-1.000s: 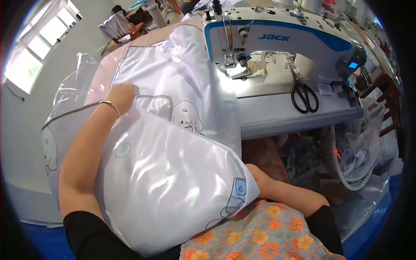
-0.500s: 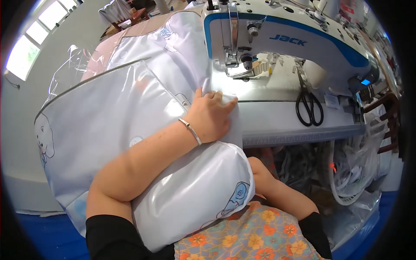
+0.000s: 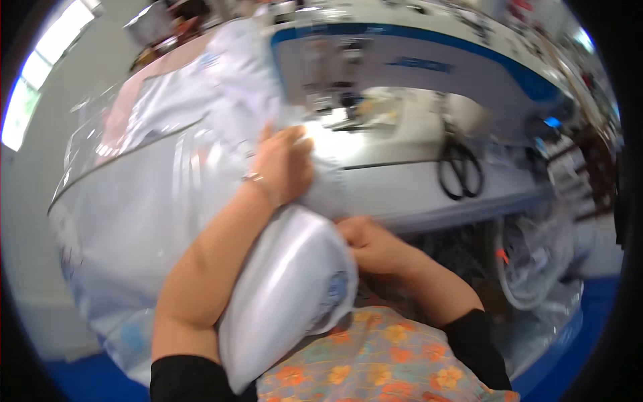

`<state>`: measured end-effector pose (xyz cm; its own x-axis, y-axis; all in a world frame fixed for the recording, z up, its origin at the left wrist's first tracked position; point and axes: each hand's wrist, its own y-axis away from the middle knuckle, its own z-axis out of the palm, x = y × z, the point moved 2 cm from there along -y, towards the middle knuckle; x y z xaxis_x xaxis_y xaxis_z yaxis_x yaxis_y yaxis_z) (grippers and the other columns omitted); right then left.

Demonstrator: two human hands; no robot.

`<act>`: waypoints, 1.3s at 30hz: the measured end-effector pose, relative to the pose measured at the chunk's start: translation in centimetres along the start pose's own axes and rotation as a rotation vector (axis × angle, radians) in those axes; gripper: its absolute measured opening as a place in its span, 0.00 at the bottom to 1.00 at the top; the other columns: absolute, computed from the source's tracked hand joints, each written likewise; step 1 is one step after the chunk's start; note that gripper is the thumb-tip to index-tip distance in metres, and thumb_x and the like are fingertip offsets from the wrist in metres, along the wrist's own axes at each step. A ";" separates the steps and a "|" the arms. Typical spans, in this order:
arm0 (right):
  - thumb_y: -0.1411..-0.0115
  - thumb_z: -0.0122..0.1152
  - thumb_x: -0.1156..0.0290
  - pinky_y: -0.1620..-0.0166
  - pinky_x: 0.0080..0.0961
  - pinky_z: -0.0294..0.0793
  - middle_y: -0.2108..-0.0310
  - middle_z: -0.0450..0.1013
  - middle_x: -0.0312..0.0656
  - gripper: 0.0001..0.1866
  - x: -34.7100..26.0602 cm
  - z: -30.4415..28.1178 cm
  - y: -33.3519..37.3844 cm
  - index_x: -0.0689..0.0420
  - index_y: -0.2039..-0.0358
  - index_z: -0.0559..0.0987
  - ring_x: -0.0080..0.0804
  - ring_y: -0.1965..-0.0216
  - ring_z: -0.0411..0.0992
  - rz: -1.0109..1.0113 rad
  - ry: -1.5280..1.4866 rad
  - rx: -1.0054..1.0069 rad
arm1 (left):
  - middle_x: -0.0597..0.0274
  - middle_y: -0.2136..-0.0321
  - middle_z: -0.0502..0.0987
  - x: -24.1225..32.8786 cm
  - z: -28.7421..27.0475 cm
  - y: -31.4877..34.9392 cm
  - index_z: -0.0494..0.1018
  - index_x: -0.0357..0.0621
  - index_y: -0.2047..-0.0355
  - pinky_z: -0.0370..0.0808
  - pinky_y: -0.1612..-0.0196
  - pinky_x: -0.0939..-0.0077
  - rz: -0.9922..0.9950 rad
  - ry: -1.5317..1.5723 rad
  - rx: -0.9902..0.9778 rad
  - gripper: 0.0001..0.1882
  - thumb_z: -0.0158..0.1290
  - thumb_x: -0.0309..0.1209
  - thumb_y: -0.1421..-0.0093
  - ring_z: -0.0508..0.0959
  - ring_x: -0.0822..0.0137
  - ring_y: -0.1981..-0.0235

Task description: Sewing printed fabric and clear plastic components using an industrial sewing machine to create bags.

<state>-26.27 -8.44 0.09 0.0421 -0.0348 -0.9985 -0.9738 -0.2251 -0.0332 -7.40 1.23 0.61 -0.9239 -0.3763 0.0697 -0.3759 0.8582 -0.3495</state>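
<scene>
A large, glossy white printed sheet (image 3: 140,221) spreads across the left of the table and bulges down toward my lap. My left hand (image 3: 284,164), a bracelet on its wrist, lies on it left of the sewing machine's needle area, its fingers curled over the material. Along the table's front edge, my right hand (image 3: 367,242) is closed at the right border of the drooping fold; its fingertips are partly hidden. The white and blue sewing machine (image 3: 402,63) stands just beyond my hands, its lamp shining on the plate. Motion blurs the picture.
Black-handled scissors (image 3: 461,177) lie on the machine table at right. Below hangs a white-rimmed basket (image 3: 519,295) with clear plastic around it. A pink surface (image 3: 127,110) extends behind the sheet at far left. A brown chair (image 3: 589,167) stands at far right.
My left hand has drawn its spread fingers in. The right hand has come up from below the table edge into view beside the fold. The whole view has shifted, putting the machine further left.
</scene>
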 end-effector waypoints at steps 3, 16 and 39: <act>0.43 0.59 0.73 0.51 0.34 0.76 0.68 0.78 0.50 0.10 -0.4 -1.3 2.1 0.61 0.63 0.83 0.46 0.62 0.77 -0.227 0.376 0.052 | 0.52 0.51 0.78 -0.6 0.9 -0.1 0.78 0.44 0.64 0.62 0.34 0.38 -0.057 0.033 -0.006 0.12 0.54 0.25 0.51 0.79 0.50 0.49; 0.47 0.62 0.80 0.47 0.45 0.74 0.55 0.78 0.44 0.15 -0.2 -29.5 27.8 0.54 0.58 0.84 0.51 0.47 0.73 0.303 1.724 1.531 | 0.55 0.47 0.79 -0.1 1.0 0.1 0.80 0.43 0.55 0.56 0.30 0.40 -0.037 0.061 0.098 0.18 0.51 0.23 0.47 0.77 0.52 0.44; 0.51 0.65 0.84 0.59 0.32 0.81 0.55 0.77 0.47 0.17 -5.5 -3.7 4.3 0.59 0.58 0.83 0.41 0.61 0.80 -0.492 0.843 0.895 | 0.56 0.65 0.82 9.8 -4.8 1.1 0.77 0.29 0.55 0.78 0.60 0.76 -0.668 1.752 -0.304 0.20 0.49 0.38 0.27 0.81 0.69 0.65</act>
<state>-29.82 -12.82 5.58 0.2394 -0.7985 -0.5524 -0.6140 0.3162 -0.7232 -17.19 0.16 5.44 0.4081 -0.0662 0.9105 -0.4704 0.8395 0.2718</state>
